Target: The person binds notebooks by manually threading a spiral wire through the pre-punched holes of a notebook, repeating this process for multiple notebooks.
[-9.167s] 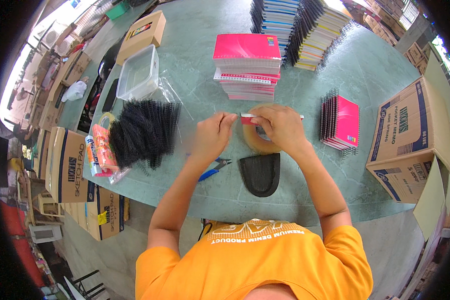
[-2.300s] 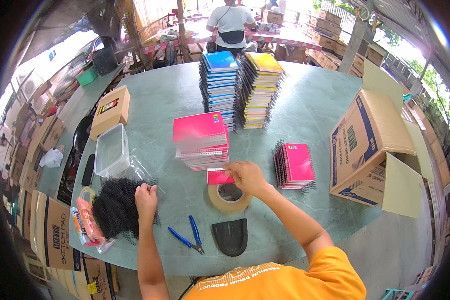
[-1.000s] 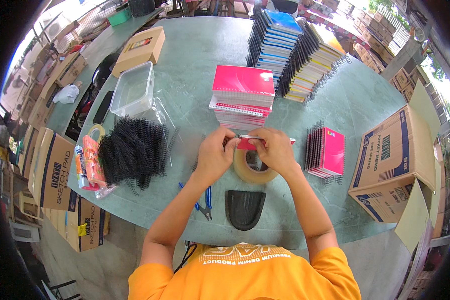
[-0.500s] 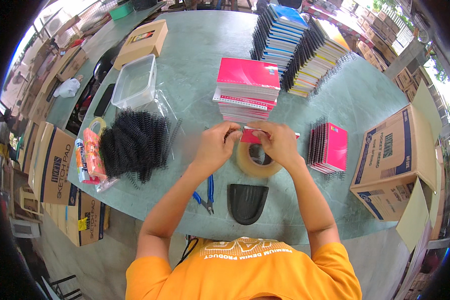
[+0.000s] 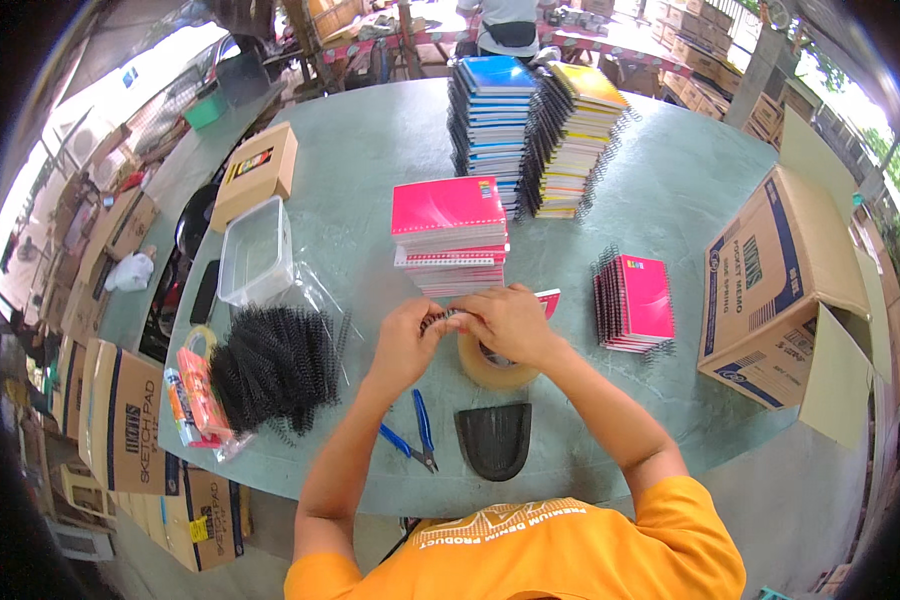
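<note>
My left hand [image 5: 407,342] is closed, its fingertips pinching a black spiral binding coil [image 5: 438,322]. My right hand [image 5: 510,324] is closed around a small pink-covered notebook [image 5: 550,302]; its fingertips meet the left ones at the coil. Most of this notebook is hidden behind the right hand. Below it lies a large roll of clear tape [image 5: 493,372], partly covered by the same hand. Just beyond my hands rises a stack of pink notebooks [image 5: 448,208] with punched edges and no coils. To the right sit several coil-bound pink notebooks [image 5: 645,300].
A heap of black coils [image 5: 275,370] lies left, beside a clear plastic tub [image 5: 257,252]. Blue-handled cutters [image 5: 422,430] and a black curved tray [image 5: 495,442] lie nearer me. Blue notebooks [image 5: 495,78] and yellow ones [image 5: 585,88] stand stacked behind. An open carton [image 5: 770,290] is at right.
My right hand has shifted across the notebook toward the left hand, its fingers now covering more of it. The whole view has tilted up, showing a person at the far table.
</note>
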Available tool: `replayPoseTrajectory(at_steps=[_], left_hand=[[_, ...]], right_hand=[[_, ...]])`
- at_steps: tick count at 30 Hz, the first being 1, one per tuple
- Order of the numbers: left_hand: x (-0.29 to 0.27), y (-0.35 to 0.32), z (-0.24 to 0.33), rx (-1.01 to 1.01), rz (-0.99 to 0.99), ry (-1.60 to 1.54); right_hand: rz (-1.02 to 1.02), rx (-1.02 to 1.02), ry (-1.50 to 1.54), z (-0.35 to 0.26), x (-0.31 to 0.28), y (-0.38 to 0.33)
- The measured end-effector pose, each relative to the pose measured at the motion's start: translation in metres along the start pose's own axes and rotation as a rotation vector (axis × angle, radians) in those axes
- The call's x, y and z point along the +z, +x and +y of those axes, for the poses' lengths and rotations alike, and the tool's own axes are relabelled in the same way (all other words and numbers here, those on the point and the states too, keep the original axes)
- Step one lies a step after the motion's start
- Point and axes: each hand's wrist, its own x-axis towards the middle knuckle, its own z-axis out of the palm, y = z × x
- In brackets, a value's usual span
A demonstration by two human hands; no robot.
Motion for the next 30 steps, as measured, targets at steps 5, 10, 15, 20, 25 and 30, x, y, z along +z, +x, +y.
replayPoseTrajectory(at_steps=[5,10,15,20,25,30], left_hand=[[-0.013,0.014,0.016,-0.307,-0.278,-0.059],[-0.012,0.005,0.016,-0.095,-0.093,0.035],[-0.006,-0.005,0.020,0.182,0.099,0.381],[0.044,-0.075,0.038,0.170,-0.377,0.394],[0.032,-0.090,0.026,-0.195,-0.655,-0.059],[-0.024,-0.018,0.049,-0.009,0.286,0.103]], right_hand=[[0.103,0.046,0.197,0.003,-0.001,-0.003],[0.091,0.028,0.291,-0.003,-0.001,0.002],[0.050,0.000,0.300,0.008,0.003,0.001],[0.092,-0.010,0.135,0.005,0.005,0.004],[-0.074,0.318,0.292,0.038,-0.036,-0.015],[-0.008,0.592,1.005,0.062,-0.040,-0.048]])
